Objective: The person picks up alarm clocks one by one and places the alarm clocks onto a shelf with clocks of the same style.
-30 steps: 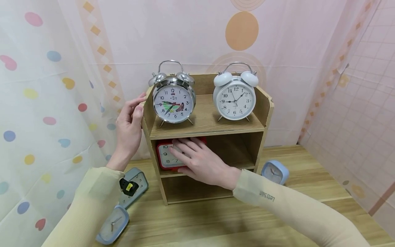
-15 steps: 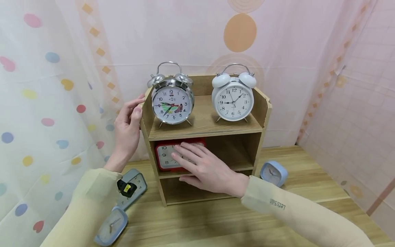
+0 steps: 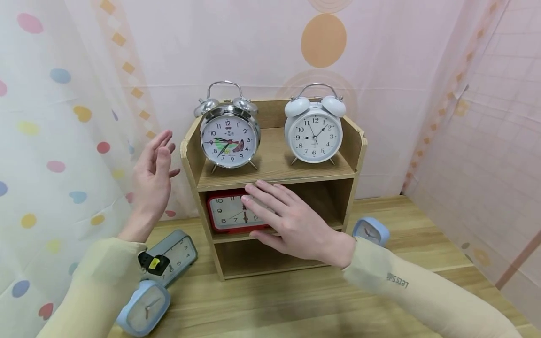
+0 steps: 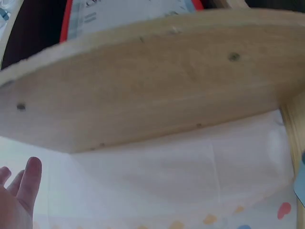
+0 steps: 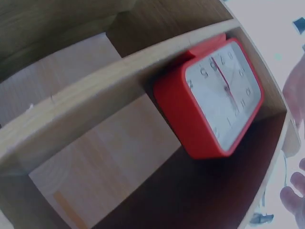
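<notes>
A red rectangular alarm clock (image 3: 230, 213) stands in the left part of the middle compartment of a small wooden shelf (image 3: 270, 162). My right hand (image 3: 297, 227) hovers in front of it, fingers extended, hiding its right side; the right wrist view shows the red clock (image 5: 176, 117) apart from the fingers (image 5: 296, 183). Left of the shelf, my left hand (image 3: 153, 180) is raised with loose fingers, holding nothing. The left wrist view shows a gap between this hand (image 4: 21, 200) and the shelf's side panel (image 4: 143, 90). A silver twin-bell clock (image 3: 230, 141) and a white twin-bell clock (image 3: 313, 136) stand on top.
On the wooden table (image 3: 236, 305), a grey-green clock (image 3: 179, 256) and a light blue clock (image 3: 148, 307) lie by my left forearm. Another blue clock (image 3: 372, 230) is right of the shelf. Patterned curtains (image 3: 236, 42) hang behind.
My left hand has let go of the shelf's left side and moved left. My right hand has drawn back from the red clock, toward the right, uncovering more of its face.
</notes>
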The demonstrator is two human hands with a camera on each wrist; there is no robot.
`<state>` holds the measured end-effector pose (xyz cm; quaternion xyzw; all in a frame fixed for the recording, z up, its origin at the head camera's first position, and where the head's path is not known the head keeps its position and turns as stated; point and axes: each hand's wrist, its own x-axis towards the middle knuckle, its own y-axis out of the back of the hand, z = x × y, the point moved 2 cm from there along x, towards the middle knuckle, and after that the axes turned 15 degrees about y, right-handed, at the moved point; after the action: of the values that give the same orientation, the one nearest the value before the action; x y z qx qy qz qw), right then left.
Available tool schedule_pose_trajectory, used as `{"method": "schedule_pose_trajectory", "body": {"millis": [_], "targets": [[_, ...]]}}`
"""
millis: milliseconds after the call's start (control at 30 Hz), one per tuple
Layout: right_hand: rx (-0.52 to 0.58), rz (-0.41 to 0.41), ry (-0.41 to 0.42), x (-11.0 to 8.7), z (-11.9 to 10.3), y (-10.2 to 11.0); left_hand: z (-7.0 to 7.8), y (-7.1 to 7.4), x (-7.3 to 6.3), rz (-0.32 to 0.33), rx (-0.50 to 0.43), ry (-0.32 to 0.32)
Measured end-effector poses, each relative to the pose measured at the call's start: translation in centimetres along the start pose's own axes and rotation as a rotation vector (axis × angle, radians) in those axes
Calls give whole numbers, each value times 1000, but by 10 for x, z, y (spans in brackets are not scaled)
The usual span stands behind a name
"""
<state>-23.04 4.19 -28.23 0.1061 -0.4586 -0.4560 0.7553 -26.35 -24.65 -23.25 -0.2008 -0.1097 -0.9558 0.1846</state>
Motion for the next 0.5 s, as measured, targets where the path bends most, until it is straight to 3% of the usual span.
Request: {"method": "schedule_pose_trajectory", "body": {"millis": [500], "targets": [[-20,95,-53,-5,14,31,-16,25,-4,-1,138,34]]}}
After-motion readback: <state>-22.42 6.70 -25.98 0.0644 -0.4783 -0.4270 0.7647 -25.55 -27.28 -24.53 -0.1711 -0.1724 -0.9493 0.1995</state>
